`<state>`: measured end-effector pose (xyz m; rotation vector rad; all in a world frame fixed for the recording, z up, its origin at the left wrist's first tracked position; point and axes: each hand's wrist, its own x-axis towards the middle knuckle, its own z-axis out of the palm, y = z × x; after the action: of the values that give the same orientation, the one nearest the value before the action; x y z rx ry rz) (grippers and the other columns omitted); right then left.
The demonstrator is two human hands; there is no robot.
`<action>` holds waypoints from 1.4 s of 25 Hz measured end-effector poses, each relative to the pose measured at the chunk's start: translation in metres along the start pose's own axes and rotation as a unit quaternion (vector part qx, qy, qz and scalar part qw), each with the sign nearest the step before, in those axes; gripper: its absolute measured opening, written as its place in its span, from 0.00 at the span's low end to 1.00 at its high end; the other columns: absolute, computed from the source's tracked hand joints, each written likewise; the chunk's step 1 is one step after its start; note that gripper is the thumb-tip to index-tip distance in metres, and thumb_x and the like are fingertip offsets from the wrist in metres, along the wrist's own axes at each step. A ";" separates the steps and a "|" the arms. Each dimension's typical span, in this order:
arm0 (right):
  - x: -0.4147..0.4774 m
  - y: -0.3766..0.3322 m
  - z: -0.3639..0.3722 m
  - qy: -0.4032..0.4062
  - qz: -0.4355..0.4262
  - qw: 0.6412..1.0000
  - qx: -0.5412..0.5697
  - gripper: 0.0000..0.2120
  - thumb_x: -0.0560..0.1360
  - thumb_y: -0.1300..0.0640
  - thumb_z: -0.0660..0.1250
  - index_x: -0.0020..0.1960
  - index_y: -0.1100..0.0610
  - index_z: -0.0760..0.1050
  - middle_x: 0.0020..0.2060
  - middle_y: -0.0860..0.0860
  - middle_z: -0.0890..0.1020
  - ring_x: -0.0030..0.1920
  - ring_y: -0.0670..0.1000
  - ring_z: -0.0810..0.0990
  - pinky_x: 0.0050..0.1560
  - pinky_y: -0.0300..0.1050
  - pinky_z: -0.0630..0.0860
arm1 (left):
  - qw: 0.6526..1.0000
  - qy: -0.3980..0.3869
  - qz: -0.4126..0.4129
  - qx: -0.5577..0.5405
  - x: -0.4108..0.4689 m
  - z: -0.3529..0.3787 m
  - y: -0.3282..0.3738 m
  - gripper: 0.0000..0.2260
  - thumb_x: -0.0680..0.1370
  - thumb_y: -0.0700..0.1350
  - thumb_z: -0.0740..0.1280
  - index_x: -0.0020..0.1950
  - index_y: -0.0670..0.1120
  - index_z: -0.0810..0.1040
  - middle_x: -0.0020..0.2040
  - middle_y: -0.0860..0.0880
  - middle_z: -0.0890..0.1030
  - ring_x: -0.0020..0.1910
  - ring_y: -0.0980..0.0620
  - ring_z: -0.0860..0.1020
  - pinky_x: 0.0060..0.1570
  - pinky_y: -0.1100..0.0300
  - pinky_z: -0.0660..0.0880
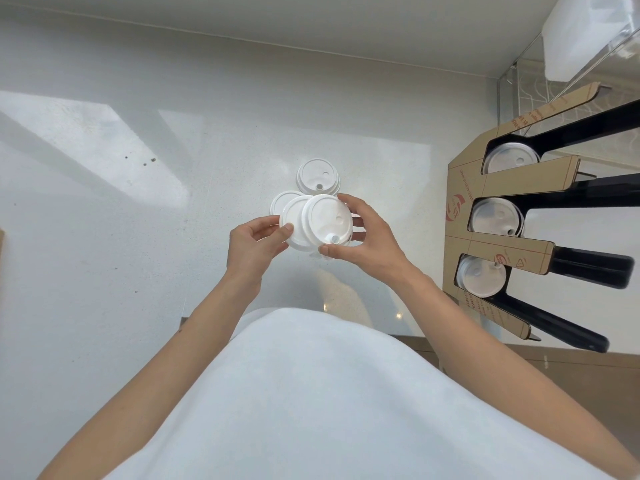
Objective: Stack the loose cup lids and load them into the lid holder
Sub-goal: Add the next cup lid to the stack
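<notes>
White counter (104,209), speckled and sunlit, runs from my waist to the back wall; entries follow from nearest to farthest.

1. My shirt (311,393), white, fills the six o'clock edge.

2. My left hand (256,245), near centre. Fingers half curled, thumb on top, pinching the nine o'clock rim of the left lid (294,223). Held by the edge, I judge, so the face stays free for nesting.

3. My right hand (367,237), just at three o'clock of the left. Fingers spread wide around the right lid (327,218), thumb at its six o'clock rim beside the sip spout, fingertips wrapping the far edge. This lid overlaps the left one, tilted, not yet seated flat. More lids may sit beneath in my palm; I cannot tell.

4. Loose lids on the counter, just beyond my hands: one partly hidden at eleven o'clock (282,200), and a small stack (317,176) at twelve o'clock. All wait to be gathered.

5. Lid holder (519,247), cardboard and black, well apart at three o'clock. Three slots, each already showing a lid at its mouth. My stack goes there once aligned.

6. Clear bin (588,36), far corner at one o'clock.
</notes>
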<state>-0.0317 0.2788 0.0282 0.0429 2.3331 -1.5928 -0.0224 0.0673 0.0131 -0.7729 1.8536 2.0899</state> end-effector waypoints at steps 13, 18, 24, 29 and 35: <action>-0.009 0.000 0.001 0.002 0.050 0.992 0.119 0.33 0.72 0.58 0.77 0.73 0.46 0.68 0.62 0.53 0.76 0.51 0.50 0.79 0.49 0.49 0.83 | 1.000 -0.029 -0.009 0.008 -0.011 0.006 0.007 0.14 0.76 0.47 0.75 0.58 0.41 0.82 0.59 0.36 0.83 0.60 0.42 0.83 0.57 0.56 0.81; -0.012 -0.005 0.001 0.002 0.044 0.994 0.102 0.34 0.68 0.57 0.80 0.70 0.42 0.70 0.57 0.46 0.77 0.51 0.48 0.81 0.60 0.51 0.79 | 0.998 -0.018 0.002 0.062 -0.012 0.009 0.009 0.30 0.59 0.62 0.79 0.55 0.48 0.82 0.53 0.45 0.85 0.56 0.48 0.84 0.61 0.50 0.80; -0.012 -0.009 0.004 0.003 0.035 0.994 0.101 0.36 0.66 0.57 0.81 0.70 0.43 0.71 0.55 0.45 0.78 0.53 0.52 0.81 0.55 0.49 0.81 | 0.997 -0.022 0.010 0.079 -0.012 0.007 0.009 0.30 0.59 0.62 0.79 0.56 0.50 0.82 0.52 0.50 0.86 0.55 0.52 0.84 0.63 0.48 0.79; -0.012 -0.008 0.006 -0.005 0.031 0.994 0.101 0.35 0.67 0.56 0.81 0.70 0.42 0.71 0.56 0.47 0.78 0.52 0.49 0.81 0.50 0.42 0.81 | 0.996 -0.020 0.010 0.089 -0.012 0.007 0.010 0.32 0.59 0.61 0.80 0.58 0.48 0.82 0.53 0.49 0.86 0.55 0.52 0.84 0.63 0.49 0.79; -0.012 -0.003 0.003 0.006 0.028 0.990 0.139 0.19 0.80 0.60 0.66 0.70 0.52 0.73 0.57 0.57 0.79 0.46 0.49 0.81 0.45 0.43 0.80 | 0.998 -0.042 0.007 0.047 -0.012 0.006 0.009 0.13 0.69 0.51 0.78 0.52 0.51 0.84 0.53 0.45 0.86 0.57 0.48 0.84 0.63 0.49 0.79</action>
<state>-0.0205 0.2769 0.0334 0.1780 2.0819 -1.8802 -0.0189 0.0736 0.0277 -0.6423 1.9018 1.9941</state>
